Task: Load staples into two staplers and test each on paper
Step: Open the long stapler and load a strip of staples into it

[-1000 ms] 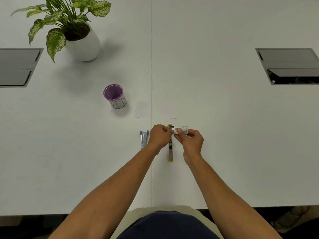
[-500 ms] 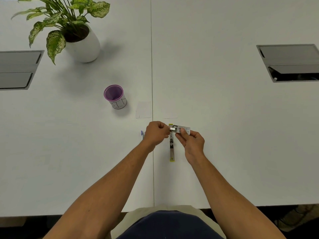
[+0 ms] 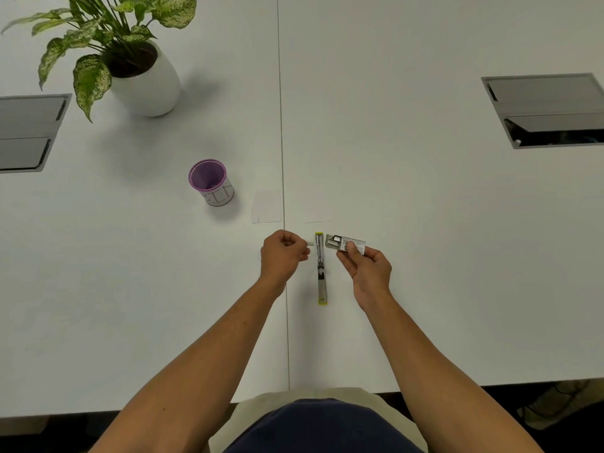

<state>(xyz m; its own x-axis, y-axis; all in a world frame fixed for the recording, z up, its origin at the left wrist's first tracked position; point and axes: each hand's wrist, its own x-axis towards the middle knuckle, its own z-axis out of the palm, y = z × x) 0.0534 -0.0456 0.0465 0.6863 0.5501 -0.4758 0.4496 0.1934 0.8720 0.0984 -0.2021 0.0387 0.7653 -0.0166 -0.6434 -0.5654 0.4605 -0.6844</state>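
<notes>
so the stapler (image 3: pixel 320 269) is lying flat on the white surface (image 3: pixel 425 223), flipped wide open in one long line, yellow tips at both ends, running straight away from the person. it sits right between the two hands, touching neither as far as i can see.

left hand (image 3: pixel 283 253) is just to the left of the stapler's far end, fingers curled in, pinching a small pale strip (image 3: pixel 309 242) that pokes out toward the stapler. looks like staples but it's tiny, so can't swear to it. its tip is just beside the stapler's top end, whether it actually touches i can't tell.

right hand (image 3: pixel 366 268) is on the other side, raised a bit, thumb and fingers clamped on a little staple box (image 3: pixel 346 244). the box is open at its left end, that end pointing at the stapler and very close to it.

two small paper slips lie just beyond the hands: one (image 3: pixel 266 206) left of the seam in the surface, and another (image 3: pixel 317 221) right of it that's so faint only its near edge shows. a purple cup (image 3: pixel 210 182) stands left of those, upright. a potted plant (image 3: pixel 130 60) sits far back left, and there are grey hatches set into the surface at the left (image 3: pixel 26 132) and right (image 3: pixel 549 109) edges.
</notes>
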